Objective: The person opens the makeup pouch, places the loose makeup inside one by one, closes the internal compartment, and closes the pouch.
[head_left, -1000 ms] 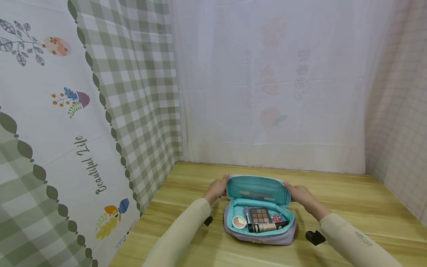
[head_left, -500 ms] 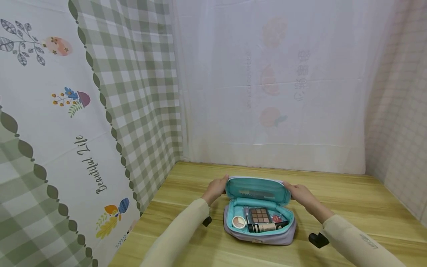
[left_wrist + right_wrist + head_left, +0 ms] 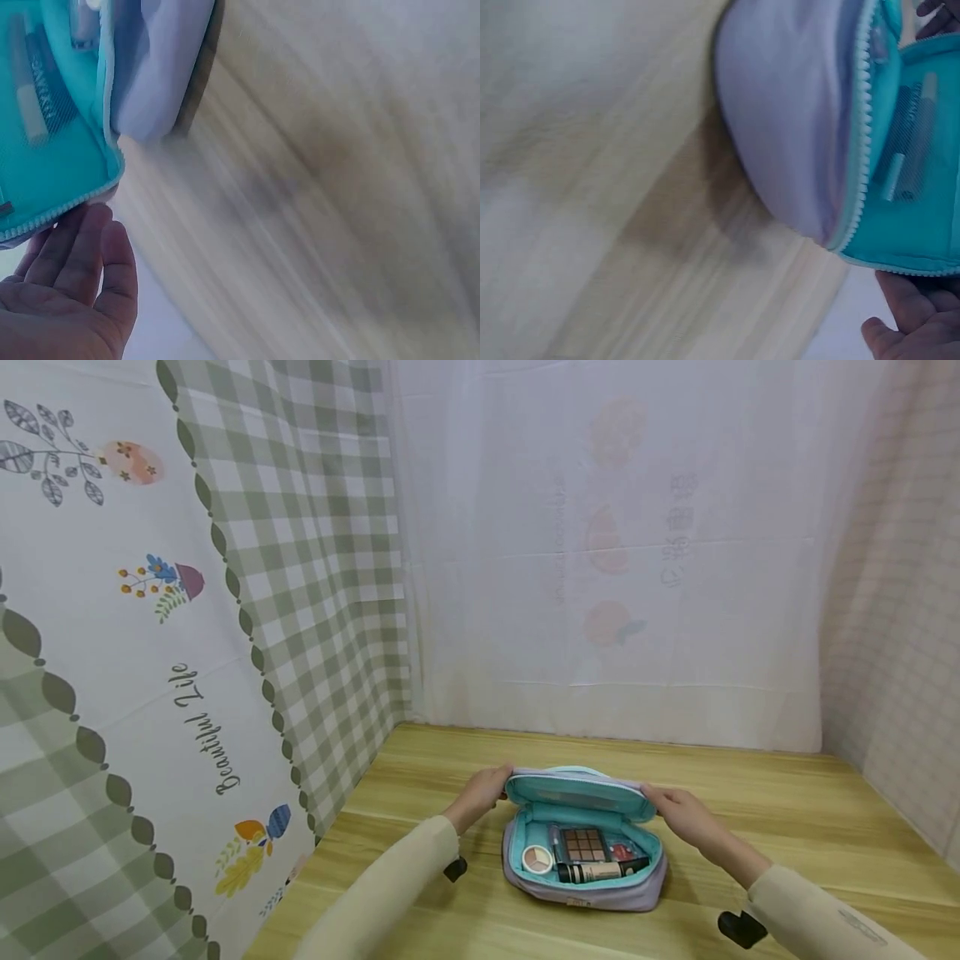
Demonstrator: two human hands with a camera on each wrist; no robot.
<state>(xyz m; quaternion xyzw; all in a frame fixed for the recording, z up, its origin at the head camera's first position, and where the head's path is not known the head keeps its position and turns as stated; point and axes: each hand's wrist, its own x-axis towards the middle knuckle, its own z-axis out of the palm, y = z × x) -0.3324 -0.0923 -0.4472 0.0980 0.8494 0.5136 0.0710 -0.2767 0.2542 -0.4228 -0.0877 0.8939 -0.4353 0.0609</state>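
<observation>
A lilac cosmetic bag (image 3: 600, 897) with a turquoise lining stands unzipped on the table, its lid (image 3: 581, 789) tilted partway over the opening. My left hand (image 3: 482, 793) holds the lid's left corner; in the left wrist view its fingers (image 3: 79, 259) reach behind the zip edge. At the opposite corner, my right hand (image 3: 686, 814) grips the lid, its thumb out of sight in the right wrist view. Inside lie a round three-colour compact (image 3: 537, 859), an eyeshadow palette (image 3: 584, 845), a black-capped tube (image 3: 592, 872) and a small red item (image 3: 622, 852).
Behind the lid's mesh pocket are slim stick-like items (image 3: 915, 142). The wooden table (image 3: 420, 910) ends at a white curtain (image 3: 622, 710), with a green checked cloth (image 3: 315, 610) on the left. Black wrist-worn pieces hang below both sleeves.
The lid has swung from nearly upright down toward me, partly covering the opening. Both hands have come slightly lower with it, and the forearms have spread a little outward.
</observation>
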